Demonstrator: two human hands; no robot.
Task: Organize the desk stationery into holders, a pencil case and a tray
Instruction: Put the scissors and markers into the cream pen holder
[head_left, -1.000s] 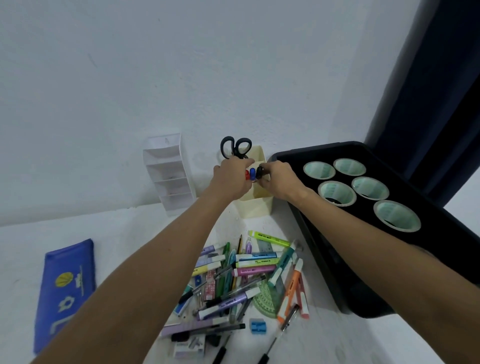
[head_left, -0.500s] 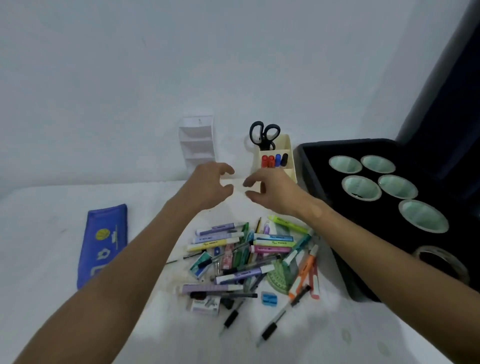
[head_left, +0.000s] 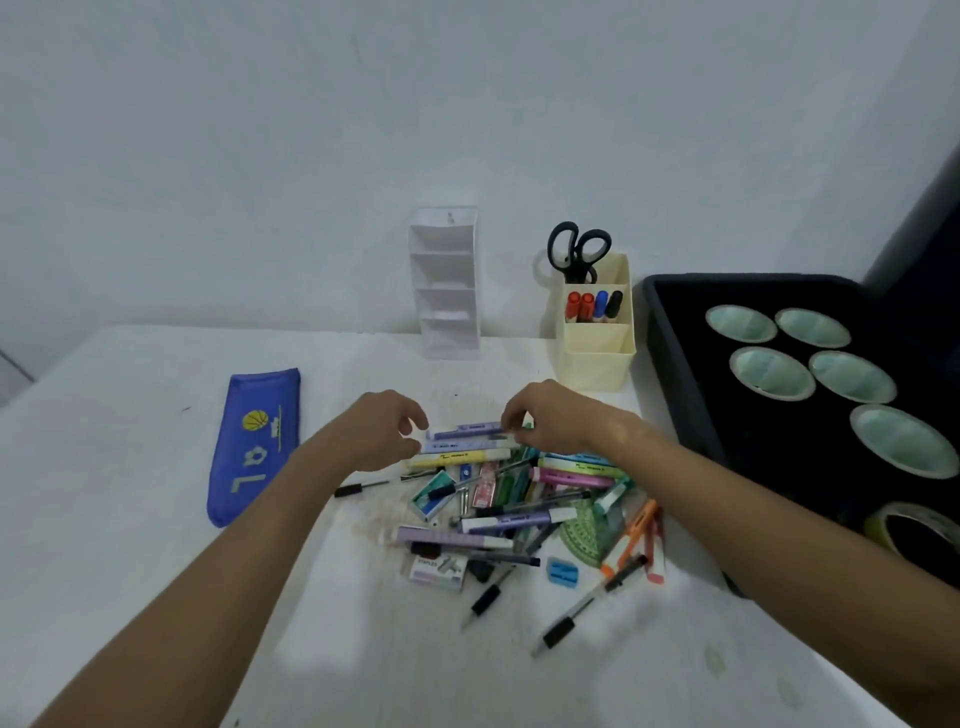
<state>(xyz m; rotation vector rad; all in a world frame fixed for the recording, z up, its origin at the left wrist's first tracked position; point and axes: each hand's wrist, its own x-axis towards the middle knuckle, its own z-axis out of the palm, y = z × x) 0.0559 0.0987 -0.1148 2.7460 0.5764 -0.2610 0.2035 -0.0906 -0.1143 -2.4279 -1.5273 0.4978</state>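
A pile of pens, highlighters and small items (head_left: 511, 512) lies in the middle of the white desk. My left hand (head_left: 384, 431) hovers at the left end of a purple highlighter (head_left: 465, 429) on top of the pile, thumb and fingers apart. My right hand (head_left: 553, 415) curls down over that highlighter's right end; its grip is hidden. Behind stand a cream holder (head_left: 597, 358) with black scissors (head_left: 576, 249) and several markers (head_left: 592, 306), and a white tiered holder (head_left: 449, 291). A blue pencil case (head_left: 254, 447) lies at the left.
A black tray (head_left: 675, 374) along the right edge holds several rolls of tape (head_left: 771, 374). A blue sharpener (head_left: 562, 570), a staples box (head_left: 436, 569) and a green protractor (head_left: 589, 532) lie at the pile's near side. The wall is close behind the holders.
Both hands have left the cream holder, where the markers now stand, and come down and back to the far side of the pile. The view has tilted down.
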